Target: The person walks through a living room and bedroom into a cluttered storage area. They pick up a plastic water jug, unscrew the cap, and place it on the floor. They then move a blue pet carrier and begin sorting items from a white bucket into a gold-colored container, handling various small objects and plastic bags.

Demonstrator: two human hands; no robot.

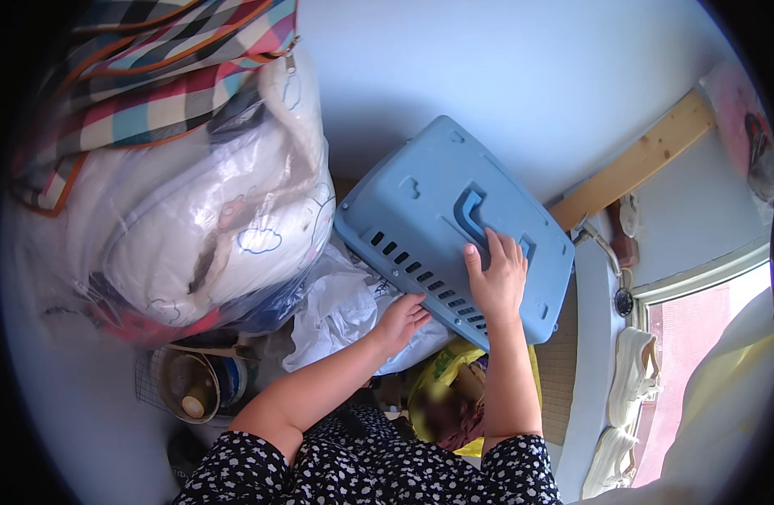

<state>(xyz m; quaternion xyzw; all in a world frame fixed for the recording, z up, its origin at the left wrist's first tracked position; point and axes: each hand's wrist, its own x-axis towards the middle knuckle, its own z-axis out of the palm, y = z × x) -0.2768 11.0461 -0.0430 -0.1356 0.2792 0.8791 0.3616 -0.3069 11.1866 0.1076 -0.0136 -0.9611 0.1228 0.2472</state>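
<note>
A blue plastic pet carrier (420,198) lies tilted in front of me, its top with a moulded handle facing me and a row of dark vent slots along the lower left side. My right hand (498,282) is closed over the handle (468,215), the thumb apart on the near side and the fingers partly hiding it. At the carrier's lower edge, by the slots, my left hand (399,325) has its fingers bent against the rim. Beneath the carrier sits a crumpled white plastic bag (332,307).
A big clear bag of white bedding (227,219) and a checked bag (168,93) are piled at left. Below are a pot-like container (189,387) and a yellow bag (429,383). At right stand a wooden plank (639,164), pale shoes (631,379) and a window (690,345).
</note>
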